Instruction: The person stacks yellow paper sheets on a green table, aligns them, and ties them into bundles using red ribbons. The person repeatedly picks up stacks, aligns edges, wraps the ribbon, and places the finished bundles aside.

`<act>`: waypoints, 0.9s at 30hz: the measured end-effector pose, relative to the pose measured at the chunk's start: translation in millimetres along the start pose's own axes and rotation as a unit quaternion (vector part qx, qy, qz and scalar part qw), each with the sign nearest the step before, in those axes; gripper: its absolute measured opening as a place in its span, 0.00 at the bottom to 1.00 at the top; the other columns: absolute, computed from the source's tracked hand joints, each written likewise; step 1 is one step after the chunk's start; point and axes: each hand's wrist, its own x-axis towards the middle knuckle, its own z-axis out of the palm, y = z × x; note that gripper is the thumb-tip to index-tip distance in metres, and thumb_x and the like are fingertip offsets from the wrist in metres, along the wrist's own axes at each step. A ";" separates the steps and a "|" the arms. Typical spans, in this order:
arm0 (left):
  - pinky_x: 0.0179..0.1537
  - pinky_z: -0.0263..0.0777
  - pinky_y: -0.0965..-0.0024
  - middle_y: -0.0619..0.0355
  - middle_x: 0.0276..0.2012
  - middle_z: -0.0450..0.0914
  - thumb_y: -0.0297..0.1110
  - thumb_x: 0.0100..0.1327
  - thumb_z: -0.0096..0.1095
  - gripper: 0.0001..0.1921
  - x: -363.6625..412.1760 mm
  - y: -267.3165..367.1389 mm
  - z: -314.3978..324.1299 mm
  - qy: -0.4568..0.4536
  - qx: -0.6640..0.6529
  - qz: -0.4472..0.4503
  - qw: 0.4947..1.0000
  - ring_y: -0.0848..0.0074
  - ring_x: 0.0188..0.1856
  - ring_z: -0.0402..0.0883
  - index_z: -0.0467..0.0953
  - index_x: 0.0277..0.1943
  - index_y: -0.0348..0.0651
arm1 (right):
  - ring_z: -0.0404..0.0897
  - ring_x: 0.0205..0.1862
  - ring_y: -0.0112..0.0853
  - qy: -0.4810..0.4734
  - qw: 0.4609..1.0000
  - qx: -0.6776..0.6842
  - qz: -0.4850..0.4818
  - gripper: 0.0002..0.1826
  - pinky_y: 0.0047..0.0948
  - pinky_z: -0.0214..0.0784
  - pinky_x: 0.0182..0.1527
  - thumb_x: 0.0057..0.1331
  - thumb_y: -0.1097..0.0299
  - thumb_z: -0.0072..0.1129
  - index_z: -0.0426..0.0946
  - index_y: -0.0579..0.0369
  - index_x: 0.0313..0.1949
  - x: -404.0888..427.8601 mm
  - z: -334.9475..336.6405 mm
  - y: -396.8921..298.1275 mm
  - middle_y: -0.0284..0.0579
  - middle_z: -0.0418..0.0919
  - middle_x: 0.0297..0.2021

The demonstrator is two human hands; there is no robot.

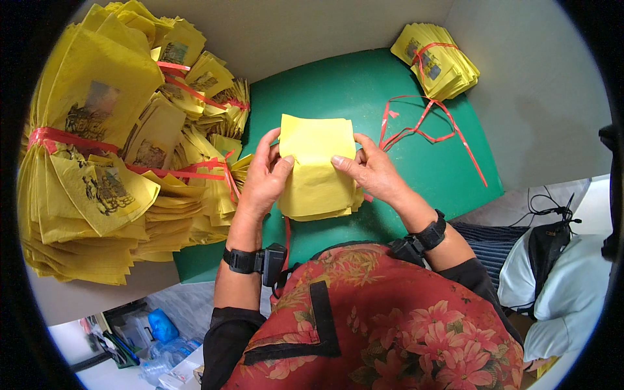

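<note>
A stack of plain yellow paper sheets (pixel 319 187) is held between my two hands over the green tabletop (pixel 312 87). My left hand (pixel 267 173) grips its left edge, thumb on top and fingers behind. On the opposite edge my right hand (pixel 373 168) holds it the same way. The top sheet looks creased across at thumb height. Red plastic ribbon (pixel 286 239) shows below the stack, partly hidden by it. To my left rises a big heap of yellow paper bundles (pixel 97 195) with printed pictures, tied with red ribbon (pixel 73 141).
One tied yellow bundle (pixel 436 63) sits in the far right corner, with loose red ribbon (pixel 414 129) before it. Grey partitions (pixel 526 97) border the table. Another person (pixel 560 278) is at the right. Plastic bottles (pixel 168 356) lie low at the left.
</note>
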 end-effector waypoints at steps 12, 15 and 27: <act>0.72 0.61 0.62 0.33 0.72 0.66 0.52 0.77 0.55 0.40 6.7 -32.8 -4.4 0.059 0.136 -0.066 0.987 0.55 0.74 0.66 0.52 0.79 0.32 | 0.73 0.68 0.56 0.069 0.990 -0.125 -0.018 0.54 0.46 0.67 0.68 0.66 0.33 0.62 0.59 0.70 0.73 5.1 2.4 10.0 0.73 0.70 0.66; 0.74 0.57 0.65 0.36 0.74 0.63 0.56 0.79 0.51 0.44 -0.1 -34.2 8.5 0.037 -0.017 -0.085 0.996 0.61 0.76 0.62 0.45 0.80 0.29 | 0.64 0.74 0.57 0.060 0.997 -0.058 0.005 0.55 0.46 0.57 0.74 0.68 0.31 0.58 0.57 0.71 0.74 5.9 5.3 16.8 0.74 0.63 0.70; 0.71 0.60 0.65 0.45 0.71 0.68 0.45 0.82 0.38 0.31 5.6 -51.8 23.0 -0.006 -0.054 -0.078 0.995 0.65 0.71 0.68 0.50 0.80 0.39 | 0.65 0.73 0.55 0.014 0.999 -0.051 -0.014 0.56 0.44 0.58 0.74 0.67 0.33 0.62 0.56 0.71 0.74 13.3 19.6 35.4 0.72 0.63 0.70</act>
